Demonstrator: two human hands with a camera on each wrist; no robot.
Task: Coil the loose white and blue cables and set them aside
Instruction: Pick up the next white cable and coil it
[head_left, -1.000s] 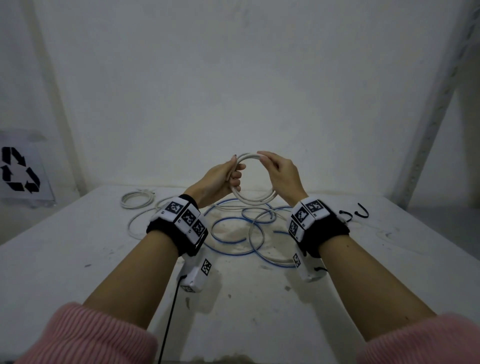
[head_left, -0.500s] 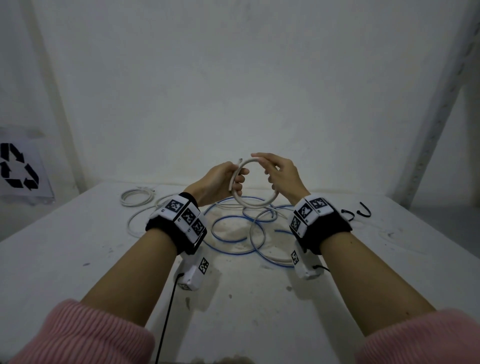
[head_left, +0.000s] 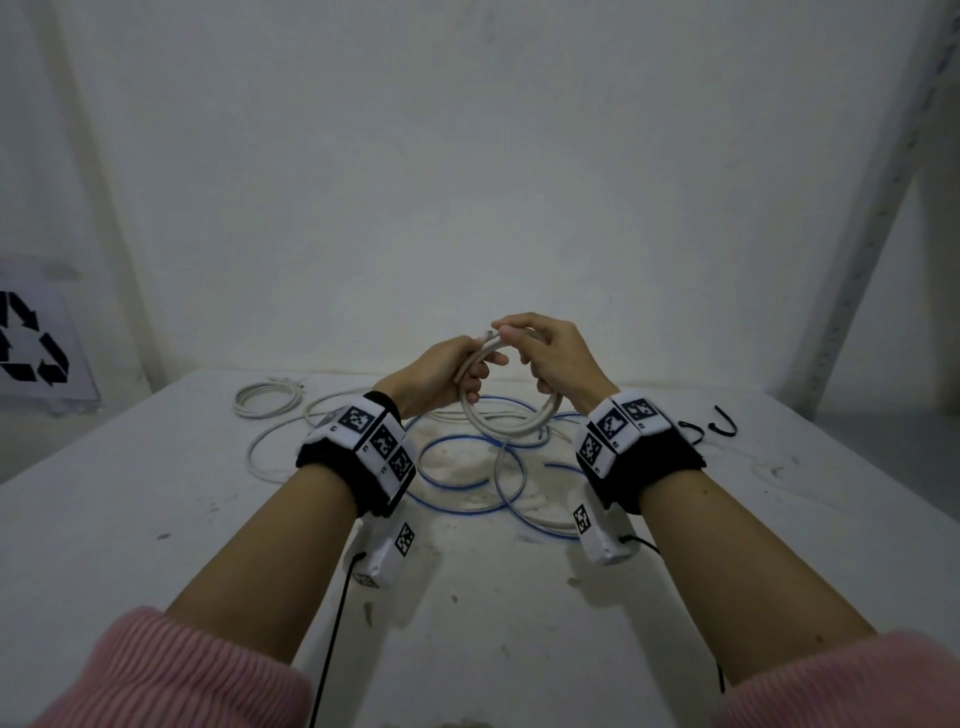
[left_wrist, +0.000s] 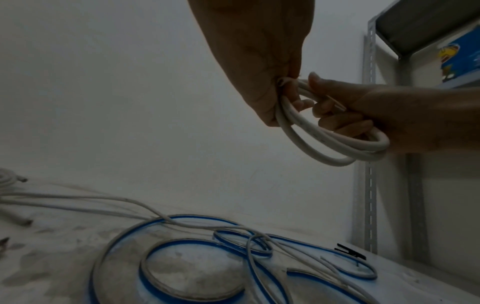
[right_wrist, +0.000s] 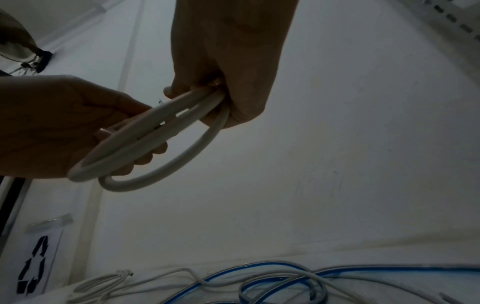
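Above the table middle, both hands hold up a thick white cable coil (head_left: 511, 423). My left hand (head_left: 478, 366) grips its left side with the fingers curled round the strands. My right hand (head_left: 514, 332) pinches the cable's free end at the top, close to the left thumb. The left wrist view shows the coil (left_wrist: 335, 148) as several loops running between the two hands. In the right wrist view the loops (right_wrist: 155, 142) fan slightly apart. A blue cable (head_left: 452, 486) lies in loose loops on the table below. A thin white cable (head_left: 260, 457) trails off to the left.
A small wound white cable (head_left: 265, 400) lies at the back left of the white table (head_left: 156, 519). Two black hooks (head_left: 719, 428) lie at the back right. A recycling sign (head_left: 31, 343) hangs on the left, and a metal shelf post (left_wrist: 370, 144) stands on the right.
My right hand has brought the cable's free end leftward over the top to the left hand, closing the last loop. The coil has dropped slightly and looks tighter.
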